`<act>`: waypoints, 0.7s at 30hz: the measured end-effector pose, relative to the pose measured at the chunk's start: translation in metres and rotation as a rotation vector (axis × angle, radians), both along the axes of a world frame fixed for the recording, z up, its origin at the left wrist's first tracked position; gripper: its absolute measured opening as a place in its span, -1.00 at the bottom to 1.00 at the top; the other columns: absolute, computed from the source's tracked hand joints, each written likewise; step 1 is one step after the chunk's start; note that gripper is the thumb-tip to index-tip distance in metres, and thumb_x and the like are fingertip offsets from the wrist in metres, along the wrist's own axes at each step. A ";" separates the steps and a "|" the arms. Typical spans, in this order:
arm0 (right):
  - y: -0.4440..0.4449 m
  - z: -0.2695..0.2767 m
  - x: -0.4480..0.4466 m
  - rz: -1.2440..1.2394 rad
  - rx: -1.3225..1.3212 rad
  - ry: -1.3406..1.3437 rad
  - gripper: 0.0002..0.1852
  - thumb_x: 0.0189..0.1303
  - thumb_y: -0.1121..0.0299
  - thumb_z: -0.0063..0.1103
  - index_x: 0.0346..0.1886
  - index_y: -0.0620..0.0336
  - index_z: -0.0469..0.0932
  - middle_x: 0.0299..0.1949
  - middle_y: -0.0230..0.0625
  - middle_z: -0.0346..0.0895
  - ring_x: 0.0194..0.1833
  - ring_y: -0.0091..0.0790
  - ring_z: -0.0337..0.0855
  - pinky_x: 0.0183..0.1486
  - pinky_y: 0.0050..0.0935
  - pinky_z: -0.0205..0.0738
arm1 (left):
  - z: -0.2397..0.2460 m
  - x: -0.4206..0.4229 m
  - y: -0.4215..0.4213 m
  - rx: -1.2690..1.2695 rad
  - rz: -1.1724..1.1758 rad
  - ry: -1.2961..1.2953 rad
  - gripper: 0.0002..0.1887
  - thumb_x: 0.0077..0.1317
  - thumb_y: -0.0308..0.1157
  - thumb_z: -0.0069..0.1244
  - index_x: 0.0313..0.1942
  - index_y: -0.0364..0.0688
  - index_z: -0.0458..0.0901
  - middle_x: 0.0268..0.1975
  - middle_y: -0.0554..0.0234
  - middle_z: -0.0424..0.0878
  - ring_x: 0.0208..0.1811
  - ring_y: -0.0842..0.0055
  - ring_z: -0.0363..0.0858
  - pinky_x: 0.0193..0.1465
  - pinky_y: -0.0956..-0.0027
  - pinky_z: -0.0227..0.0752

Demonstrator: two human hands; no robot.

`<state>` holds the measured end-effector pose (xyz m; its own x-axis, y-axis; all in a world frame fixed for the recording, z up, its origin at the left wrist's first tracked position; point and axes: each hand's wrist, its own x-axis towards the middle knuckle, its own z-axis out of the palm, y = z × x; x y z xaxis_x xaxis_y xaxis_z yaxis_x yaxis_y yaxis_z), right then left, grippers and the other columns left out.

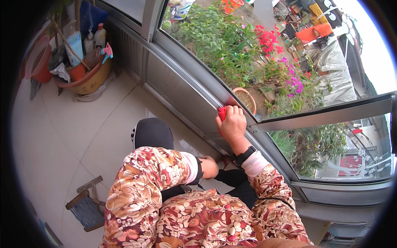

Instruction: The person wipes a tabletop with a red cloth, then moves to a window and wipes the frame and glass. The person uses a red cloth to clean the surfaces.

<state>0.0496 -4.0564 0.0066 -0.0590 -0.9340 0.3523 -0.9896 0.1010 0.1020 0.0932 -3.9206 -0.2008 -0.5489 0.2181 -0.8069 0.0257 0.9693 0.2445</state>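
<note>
My right hand (233,124) grips a bunched red cloth (222,113) and presses it against the lower metal rail (198,88) of the window frame. A black band (246,155) circles the right wrist. My left hand (211,167) lies low in front of my body, near my bent legs; its fingers are turned away and I cannot tell whether they hold anything. Above the rail stands a large glass pane (217,52), and a second pane (328,152) adjoins it at the right. Under the rail runs a grey metal panel (173,80).
A small folding stool (88,212) stands on the tiled floor (62,130) at my left. In the corner, a brown pot (90,82) holds bottles and a spray bottle with a pink trigger (107,51); a pink bucket (42,62) is beside it. Flowering plants (266,40) grow outside.
</note>
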 end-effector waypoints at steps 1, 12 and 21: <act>-0.010 0.000 0.007 -0.010 0.012 0.000 -0.60 0.12 0.14 0.51 -0.14 0.19 0.58 -0.19 -0.12 0.60 -0.09 0.02 0.65 -0.04 -0.07 0.61 | -0.028 -0.019 0.019 -0.076 -0.006 -0.103 -0.60 0.43 -0.03 0.13 0.20 0.17 0.79 0.10 0.43 0.84 0.06 0.25 0.80 0.12 -0.22 0.57; -0.145 -0.009 0.095 0.101 0.013 -0.022 -0.57 0.20 0.05 0.45 -0.14 0.23 0.60 -0.14 -0.06 0.65 -0.04 0.03 0.70 -0.06 -0.07 0.69 | 0.032 -0.012 0.019 -0.130 -0.247 -0.254 -0.44 0.53 0.12 0.00 0.44 0.18 0.60 0.41 0.30 0.70 0.45 0.20 0.61 0.49 -0.23 0.28; -0.220 -0.011 0.141 0.113 0.101 -0.109 -0.53 0.20 0.05 0.43 -0.06 0.27 0.61 -0.06 -0.01 0.66 0.03 0.06 0.71 -0.03 -0.01 0.70 | 0.108 0.048 -0.030 0.002 -0.134 0.038 -0.48 0.45 0.02 0.19 0.31 -0.01 0.76 0.17 -0.01 0.85 0.23 -0.02 0.78 0.37 -0.27 0.42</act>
<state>0.1902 -4.2759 -0.0048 0.0156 -0.9671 0.2540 -0.9999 -0.0167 -0.0021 0.1409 -3.9509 -0.0924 -0.5445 0.2935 -0.7857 0.1645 0.9560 0.2431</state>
